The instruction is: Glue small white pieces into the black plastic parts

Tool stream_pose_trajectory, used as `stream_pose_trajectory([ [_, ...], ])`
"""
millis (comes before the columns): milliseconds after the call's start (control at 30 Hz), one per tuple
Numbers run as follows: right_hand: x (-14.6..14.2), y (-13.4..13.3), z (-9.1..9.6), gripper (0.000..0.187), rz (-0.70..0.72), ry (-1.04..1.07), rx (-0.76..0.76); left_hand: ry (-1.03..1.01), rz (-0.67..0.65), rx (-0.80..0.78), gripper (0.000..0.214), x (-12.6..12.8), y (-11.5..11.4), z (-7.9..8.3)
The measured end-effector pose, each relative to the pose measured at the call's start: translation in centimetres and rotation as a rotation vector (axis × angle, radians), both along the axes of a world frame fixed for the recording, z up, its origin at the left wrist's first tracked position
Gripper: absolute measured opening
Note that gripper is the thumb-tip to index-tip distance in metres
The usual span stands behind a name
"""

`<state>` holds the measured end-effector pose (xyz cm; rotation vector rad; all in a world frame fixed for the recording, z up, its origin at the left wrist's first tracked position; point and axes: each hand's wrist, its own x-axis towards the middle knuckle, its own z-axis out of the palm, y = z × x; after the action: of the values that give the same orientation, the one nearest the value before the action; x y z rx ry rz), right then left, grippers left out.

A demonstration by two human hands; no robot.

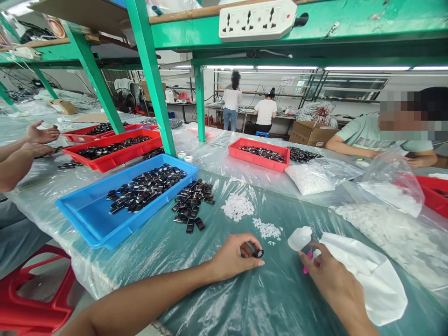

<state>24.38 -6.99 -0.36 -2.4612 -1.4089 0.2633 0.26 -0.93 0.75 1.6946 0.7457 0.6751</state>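
My left hand [236, 256] pinches a small black plastic piece with a pale round end [258, 253] between thumb and fingers, just above the plastic-covered table. In my right hand [332, 275] the fingers close around a slim bright pink object [307, 262]; its kind is partly hidden by them. Right beside those fingertips is a translucent white plastic bottle [300, 238]. Beyond my hands lie a heap of white flat pieces [238, 207], a smaller pile of tiny white bits [268, 229] and a loose pile of black plastic pieces [193, 200].
At left, a blue tray [84, 219] holds many black pieces, with red trays [115, 163] behind it. A white cloth-like sheet [371, 280] and bags of white parts [395, 233] lie right. Green shelf posts [149, 70] rise ahead. Co-workers sit on both sides.
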Motion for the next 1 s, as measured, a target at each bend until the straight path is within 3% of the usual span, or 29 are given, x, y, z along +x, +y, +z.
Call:
stream_pose_trajectory([
  [167, -0.9, 0.2, -0.3, 0.036, 0.071, -0.079, -0.034, -0.012, 0.000, -0.004, 0.028, -0.1, 0.0, -0.1],
  [433, -0.5, 0.1, 0.3, 0.035, 0.056, -0.028, -0.008, -0.013, 0.005, -0.013, 0.027, 0.2, 0.0, -0.5],
  [533, -0.3, -0.1, 1.1, 0.027, 0.011, -0.049, 0.050, 0.006, 0.025, 0.033, 0.023, 0.3, 0.1, -0.7],
  [667, 0.1, -0.5, 2.4, 0.031, -0.113, -0.085, 0.131, 0.030, 0.022, 0.048, 0.022, 0.3, 0.1, -0.5],
  [733, 0.1, -0.7, 3.0, 0.032, -0.189, -0.078, 0.248, 0.056, 0.018, 0.048, 0.021, 0.3, 0.1, -0.1],
  [833, -0.2, -1.1, 3.3, 0.028, -0.220, -0.041, 0.541, 0.083, 0.018, 0.057, 0.020, 0.1, 0.0, 0.4],
  [1000, -2.0, -1.4, 2.5, 0.023, 0.000, 0.039, 0.856, 0.083, 0.015, 0.069, 0.019, 0.1, -0.1, 0.6],
])
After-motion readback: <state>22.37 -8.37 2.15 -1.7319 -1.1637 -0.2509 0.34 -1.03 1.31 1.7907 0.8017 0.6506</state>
